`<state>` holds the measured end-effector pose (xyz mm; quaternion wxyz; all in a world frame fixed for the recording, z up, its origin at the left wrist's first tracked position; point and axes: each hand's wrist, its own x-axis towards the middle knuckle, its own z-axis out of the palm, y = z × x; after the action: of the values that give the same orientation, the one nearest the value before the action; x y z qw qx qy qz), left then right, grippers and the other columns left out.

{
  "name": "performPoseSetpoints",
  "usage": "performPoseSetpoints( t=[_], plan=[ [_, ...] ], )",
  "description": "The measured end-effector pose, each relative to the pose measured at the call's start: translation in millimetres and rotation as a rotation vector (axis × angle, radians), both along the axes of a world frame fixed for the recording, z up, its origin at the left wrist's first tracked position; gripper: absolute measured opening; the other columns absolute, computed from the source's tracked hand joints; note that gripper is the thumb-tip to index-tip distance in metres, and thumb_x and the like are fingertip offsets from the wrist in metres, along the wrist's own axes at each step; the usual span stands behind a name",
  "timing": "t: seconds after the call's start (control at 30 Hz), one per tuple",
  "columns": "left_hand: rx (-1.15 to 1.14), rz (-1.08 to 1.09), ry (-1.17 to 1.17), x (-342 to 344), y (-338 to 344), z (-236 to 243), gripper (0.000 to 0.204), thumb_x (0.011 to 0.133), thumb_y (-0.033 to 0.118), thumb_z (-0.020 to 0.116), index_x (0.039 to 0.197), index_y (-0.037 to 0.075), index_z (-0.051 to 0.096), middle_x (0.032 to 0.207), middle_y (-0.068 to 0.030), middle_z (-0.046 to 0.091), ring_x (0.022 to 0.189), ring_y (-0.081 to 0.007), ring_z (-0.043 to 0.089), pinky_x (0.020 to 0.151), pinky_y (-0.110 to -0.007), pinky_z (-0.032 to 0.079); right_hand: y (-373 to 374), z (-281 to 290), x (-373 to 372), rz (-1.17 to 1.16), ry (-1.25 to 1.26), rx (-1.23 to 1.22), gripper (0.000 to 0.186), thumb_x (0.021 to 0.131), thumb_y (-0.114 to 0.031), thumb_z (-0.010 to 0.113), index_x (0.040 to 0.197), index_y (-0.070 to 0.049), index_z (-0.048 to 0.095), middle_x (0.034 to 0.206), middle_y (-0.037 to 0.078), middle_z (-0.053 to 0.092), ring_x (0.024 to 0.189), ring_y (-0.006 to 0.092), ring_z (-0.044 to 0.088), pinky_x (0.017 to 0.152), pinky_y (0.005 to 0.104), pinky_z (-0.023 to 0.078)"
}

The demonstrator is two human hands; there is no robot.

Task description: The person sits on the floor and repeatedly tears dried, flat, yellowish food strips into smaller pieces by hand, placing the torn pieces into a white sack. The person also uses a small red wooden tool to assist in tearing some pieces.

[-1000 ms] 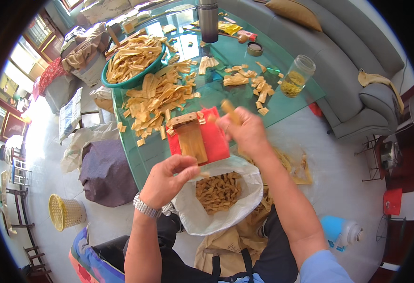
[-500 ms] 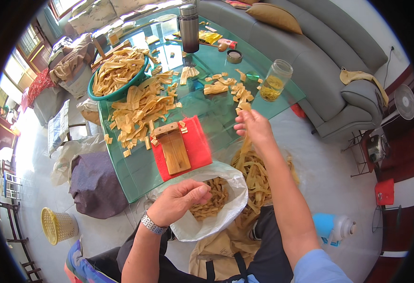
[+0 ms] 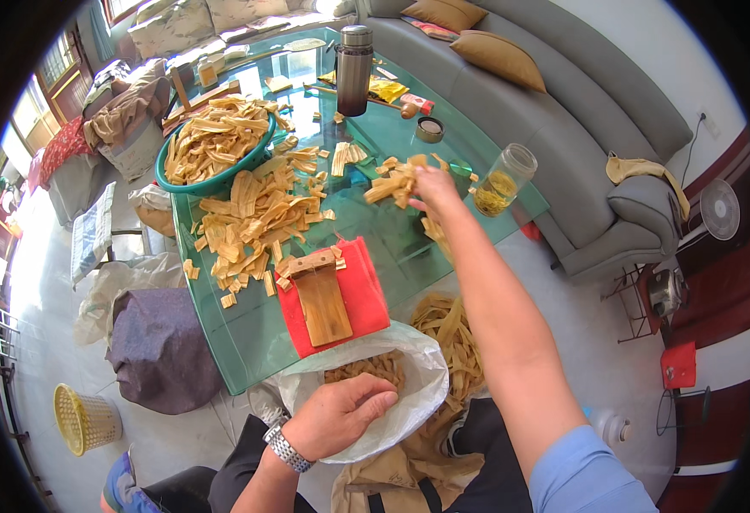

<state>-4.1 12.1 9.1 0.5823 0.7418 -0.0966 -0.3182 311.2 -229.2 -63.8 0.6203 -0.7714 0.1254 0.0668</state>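
My right hand (image 3: 435, 190) reaches over the glass table, its fingers closed on a bunch of dried tan strips (image 3: 392, 181); the fingertips are partly hidden. Another strip piece (image 3: 433, 229) shows just below that hand. Over the mouth of a white sack (image 3: 426, 363) is my left hand (image 3: 341, 416), fingers curled and thumb laid along them; whatever they may hold is hidden. Short tan pieces (image 3: 366, 368) fill the sack. Beyond it, a wooden board with a crossbar (image 3: 323, 308) rests on a red cloth (image 3: 362, 291) at the table's near edge.
A teal basin (image 3: 212, 184) heaped with strips stands on the glass table (image 3: 247, 350), beside a loose pile (image 3: 251, 214). Farther off are a steel flask (image 3: 354, 73), its round lid (image 3: 429, 129) and a glass jar (image 3: 505, 179). Long strips (image 3: 447, 338) lie below the table edge.
My right hand has moved forward and left onto the pieces on the table, which are now bunched together. My left hand has shifted slightly nearer me. The view has tilted a little.
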Motion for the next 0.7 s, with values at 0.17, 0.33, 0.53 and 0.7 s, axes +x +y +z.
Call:
performPoseSetpoints(
  t=[0.17,0.33,0.53,0.7],
  plan=[
    [-0.015,-0.004,-0.024,2,4,-2,0.03,0.102,0.028,0.062,0.118,0.003,0.067,0.093,-0.0043,0.069,0.086,-0.0123,0.063,0.079,-0.029,0.053,73,50,-13,0.401,-0.05,0.088,0.04,0.105,-0.035,0.052,0.133,-0.007,0.056,0.116,0.006,0.057,0.1,0.017,0.06,0.082,0.0313,0.057],
    [0.012,-0.015,-0.035,3,2,9,0.031,0.102,0.03,0.06,0.118,0.003,0.067,0.095,-0.007,0.069,0.088,-0.0142,0.063,0.081,-0.03,0.052,23,71,-24,0.197,0.017,-0.197,0.036,0.102,-0.033,0.056,0.123,-0.005,0.06,0.093,0.006,0.054,0.07,0.0157,0.061,0.063,0.0305,0.057],
    [0.005,-0.116,-0.148,1,-18,-3,0.032,0.102,0.031,0.059,0.118,0.003,0.066,0.102,-0.012,0.071,0.092,-0.0238,0.067,0.085,-0.034,0.052,-8,20,-37,0.123,0.143,-0.211,0.033,0.102,-0.03,0.054,0.123,-0.005,0.06,0.103,0.007,0.059,0.084,0.017,0.062,0.073,0.0331,0.057],
    [-0.07,-0.09,-0.089,6,-12,-10,0.038,0.104,0.036,0.055,0.111,0.0,0.066,0.097,-0.0174,0.071,0.093,-0.0298,0.068,0.085,-0.038,0.053,62,48,-54,0.51,-0.024,-0.048,0.036,0.101,-0.035,0.061,0.121,-0.006,0.069,0.119,0.002,0.068,0.109,0.0128,0.06,0.096,0.0281,0.046]
  ],
)
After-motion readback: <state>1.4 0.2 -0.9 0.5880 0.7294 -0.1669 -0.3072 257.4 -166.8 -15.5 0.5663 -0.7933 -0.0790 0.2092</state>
